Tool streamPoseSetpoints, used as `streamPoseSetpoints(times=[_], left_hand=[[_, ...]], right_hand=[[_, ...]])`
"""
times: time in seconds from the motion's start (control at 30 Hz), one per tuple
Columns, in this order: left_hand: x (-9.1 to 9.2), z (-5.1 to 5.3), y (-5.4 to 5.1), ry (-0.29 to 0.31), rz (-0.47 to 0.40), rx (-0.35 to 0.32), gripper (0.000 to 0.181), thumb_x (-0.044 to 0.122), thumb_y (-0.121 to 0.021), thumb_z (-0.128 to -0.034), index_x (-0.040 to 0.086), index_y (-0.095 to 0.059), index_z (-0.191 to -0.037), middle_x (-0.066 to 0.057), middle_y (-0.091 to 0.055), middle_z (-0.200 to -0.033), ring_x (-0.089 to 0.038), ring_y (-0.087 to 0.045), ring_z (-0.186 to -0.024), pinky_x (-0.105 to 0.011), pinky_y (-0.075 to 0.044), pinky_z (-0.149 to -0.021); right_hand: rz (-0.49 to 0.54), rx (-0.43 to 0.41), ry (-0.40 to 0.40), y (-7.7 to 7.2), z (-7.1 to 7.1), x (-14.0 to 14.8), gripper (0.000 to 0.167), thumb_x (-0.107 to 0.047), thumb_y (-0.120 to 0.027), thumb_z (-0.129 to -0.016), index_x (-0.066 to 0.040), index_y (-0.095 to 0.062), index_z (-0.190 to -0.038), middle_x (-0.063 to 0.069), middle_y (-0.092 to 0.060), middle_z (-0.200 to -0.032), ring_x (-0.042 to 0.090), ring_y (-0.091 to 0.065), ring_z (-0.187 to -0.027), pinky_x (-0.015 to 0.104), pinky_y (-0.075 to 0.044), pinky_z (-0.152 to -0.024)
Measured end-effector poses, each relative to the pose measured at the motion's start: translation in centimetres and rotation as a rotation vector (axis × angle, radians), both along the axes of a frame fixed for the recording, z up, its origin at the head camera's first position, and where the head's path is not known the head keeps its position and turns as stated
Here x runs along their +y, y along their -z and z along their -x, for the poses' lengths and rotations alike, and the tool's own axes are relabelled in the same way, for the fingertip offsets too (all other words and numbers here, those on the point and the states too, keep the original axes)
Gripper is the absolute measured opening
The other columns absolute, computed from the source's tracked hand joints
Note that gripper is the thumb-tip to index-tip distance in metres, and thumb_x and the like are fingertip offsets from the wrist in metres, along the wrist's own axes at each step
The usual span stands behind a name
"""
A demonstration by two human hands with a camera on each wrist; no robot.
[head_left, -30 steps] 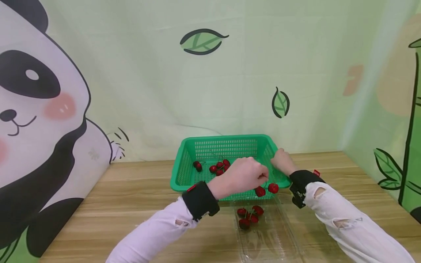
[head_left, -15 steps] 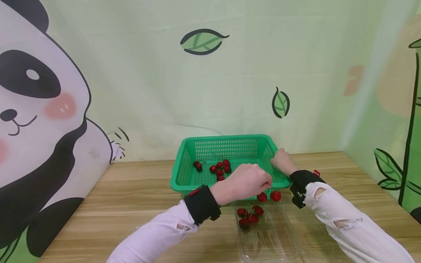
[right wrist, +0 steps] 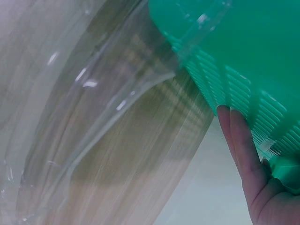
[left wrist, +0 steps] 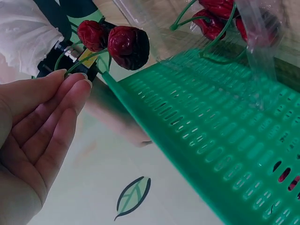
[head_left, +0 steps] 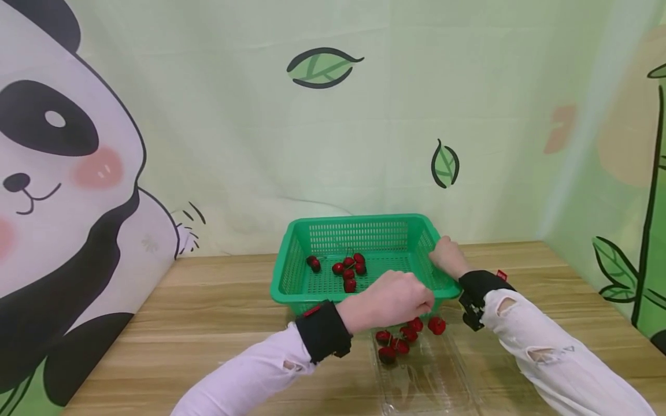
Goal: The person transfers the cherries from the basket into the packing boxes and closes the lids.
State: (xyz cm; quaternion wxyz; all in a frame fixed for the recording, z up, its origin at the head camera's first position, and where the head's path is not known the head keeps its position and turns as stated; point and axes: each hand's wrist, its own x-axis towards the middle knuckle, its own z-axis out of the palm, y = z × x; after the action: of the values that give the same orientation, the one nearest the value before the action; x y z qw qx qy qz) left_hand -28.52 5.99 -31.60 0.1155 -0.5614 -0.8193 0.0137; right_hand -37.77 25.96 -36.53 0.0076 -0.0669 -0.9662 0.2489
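Observation:
My left hand (head_left: 387,299) pinches the thin green stems of a pair of dark red cherries (left wrist: 129,47) between thumb and fingertips. The pair hangs below the hand, over the far end of a clear plastic box (head_left: 432,375). Inside that box, near its left side, lies a small cluster of cherries (head_left: 400,346). My right hand (head_left: 450,257) grips the right rim of a green plastic basket (head_left: 359,219); in the right wrist view its fingers (right wrist: 241,140) lie along the basket's outer wall. More cherries (head_left: 348,273) lie on the basket floor.
The basket stands on a wood-grain table (head_left: 218,323), just behind the clear box. A printed cloth backdrop (head_left: 234,133) with a panda and leaves rises behind the table and along its sides.
My left hand has moved down and slightly right, lowering the cherry pair from the basket's front edge to the clear box. My right hand stays on the basket rim.

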Motion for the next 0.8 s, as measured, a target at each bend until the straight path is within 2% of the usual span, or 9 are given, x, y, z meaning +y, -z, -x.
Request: streamPoseSetpoints(times=[0.27, 0.57, 0.73, 0.8], left_hand=[[0.2, 0.0, 0.8, 0.066, 0.022, 0.043, 0.013, 0.023, -0.071, -0.1001, 0.020, -0.082, -0.096, 0.009, -0.080, -0.091, -0.005, -0.073, -0.081, -0.012, -0.053, -0.069], [0.5, -0.4, 1.4, 0.082, 0.069, 0.034, 0.012, 0.024, -0.072, -0.0992, 0.021, -0.083, -0.097, 0.011, -0.080, -0.093, -0.002, -0.073, -0.082, -0.010, -0.051, -0.069], [0.7, -0.3, 1.9, 0.117, 0.070, 0.027, 0.011, 0.023, -0.072, -0.0990, 0.021, -0.082, -0.096, 0.010, -0.079, -0.090, -0.003, -0.072, -0.078, -0.011, -0.050, -0.065], [0.7, -0.4, 2.2, 0.126, 0.069, 0.040, 0.012, 0.022, -0.072, -0.0987, 0.022, -0.082, -0.091, 0.011, -0.076, -0.082, -0.001, -0.067, -0.071, -0.010, -0.044, -0.059]], right_hand=[[-0.006, -0.009, 0.003, 0.1, 0.0, 0.0, 0.053, -0.007, -0.044, -0.100, 0.034, -0.031, -0.130, 0.048, -0.056, -0.117, 0.050, -0.064, -0.103, 0.051, -0.055, -0.087], [-0.003, -0.035, 0.005, 0.1, 0.1, 0.1, 0.055, -0.007, -0.043, -0.101, 0.034, -0.027, -0.134, 0.049, -0.053, -0.122, 0.048, -0.062, -0.103, 0.050, -0.054, -0.087], [-0.014, -0.041, 0.001, 0.1, 0.1, 0.1, 0.056, -0.008, -0.043, -0.101, 0.034, -0.027, -0.134, 0.048, -0.053, -0.123, 0.047, -0.062, -0.103, 0.049, -0.054, -0.087], [-0.015, -0.040, 0.000, 0.4, 0.4, 0.3, 0.056, -0.009, -0.044, -0.101, 0.033, -0.028, -0.134, 0.047, -0.054, -0.121, 0.044, -0.063, -0.099, 0.046, -0.054, -0.082]])
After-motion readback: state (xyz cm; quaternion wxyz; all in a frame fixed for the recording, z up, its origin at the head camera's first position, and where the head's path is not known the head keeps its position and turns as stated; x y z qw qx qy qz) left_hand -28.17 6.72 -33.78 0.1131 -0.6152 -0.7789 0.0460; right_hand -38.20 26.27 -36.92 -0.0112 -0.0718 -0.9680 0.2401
